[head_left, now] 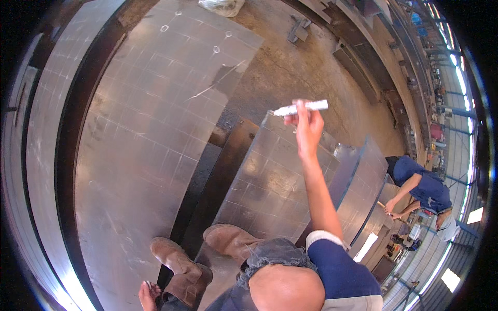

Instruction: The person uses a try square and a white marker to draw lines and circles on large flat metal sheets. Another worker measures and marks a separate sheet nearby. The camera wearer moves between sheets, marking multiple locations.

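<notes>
**White marker held level above gridded steel plates**

The right hand (308, 129) is stretched out ahead of the person, fingers closed around a white marker (301, 108). The marker sits at the top of the fist, above a narrow steel plate (270, 181) ruled with a faint grid. Its long axis runs nearly level across the view, tilted slightly: the tip end points to the person's left and a touch lower, the butt end points right and a touch higher. The tip is in the air, clear of the plate.

The left hand (147, 296) shows only at the lower edge, beside the brown boots (181, 267); whether it is open or closed cannot be told.

A large steel sheet (150, 129) with chalk lines lies to the left. On the right, a co-worker (423, 189) in blue bends over another plate.
</notes>
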Tool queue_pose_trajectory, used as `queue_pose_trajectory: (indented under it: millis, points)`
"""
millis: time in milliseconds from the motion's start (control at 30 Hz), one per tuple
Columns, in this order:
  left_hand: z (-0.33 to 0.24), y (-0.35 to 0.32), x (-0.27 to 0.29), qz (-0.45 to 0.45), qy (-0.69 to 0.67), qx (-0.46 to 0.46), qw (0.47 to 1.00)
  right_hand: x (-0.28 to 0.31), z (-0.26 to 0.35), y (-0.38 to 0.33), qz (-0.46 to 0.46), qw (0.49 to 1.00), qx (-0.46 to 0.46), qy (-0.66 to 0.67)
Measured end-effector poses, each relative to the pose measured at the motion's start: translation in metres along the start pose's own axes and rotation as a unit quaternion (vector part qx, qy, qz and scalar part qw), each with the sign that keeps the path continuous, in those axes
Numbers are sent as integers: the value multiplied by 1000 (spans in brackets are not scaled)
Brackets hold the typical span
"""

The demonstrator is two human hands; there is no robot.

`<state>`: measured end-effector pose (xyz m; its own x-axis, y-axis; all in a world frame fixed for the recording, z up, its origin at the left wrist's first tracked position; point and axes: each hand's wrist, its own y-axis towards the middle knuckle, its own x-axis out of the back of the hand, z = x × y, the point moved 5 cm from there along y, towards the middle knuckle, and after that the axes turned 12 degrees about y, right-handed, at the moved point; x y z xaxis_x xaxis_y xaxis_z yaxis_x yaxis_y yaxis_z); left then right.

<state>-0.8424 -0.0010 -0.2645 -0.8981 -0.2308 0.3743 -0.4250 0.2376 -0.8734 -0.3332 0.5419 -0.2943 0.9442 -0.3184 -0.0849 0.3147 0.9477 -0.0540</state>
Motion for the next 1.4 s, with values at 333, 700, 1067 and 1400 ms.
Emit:
queue_pose_trajectory:
  millis: [333, 700, 1067, 1400]
  points:
    - [-110, 19, -35, 27, 119, -95, 988, 77, -35, -94, -57, 988, 67, -123]
    - [-101, 14, -39, 17, 119, -74, 990, 81, -59, -84, -61, 995, -5, -81]
    - [-78, 7, -33, 7, 72, -48, 996, 60, -58, -56, -35, 973, 60, -222]
    - [-77, -1, -35, 5, 53, -47, 997, 56, -52, -57, -33, 963, 90, -252]
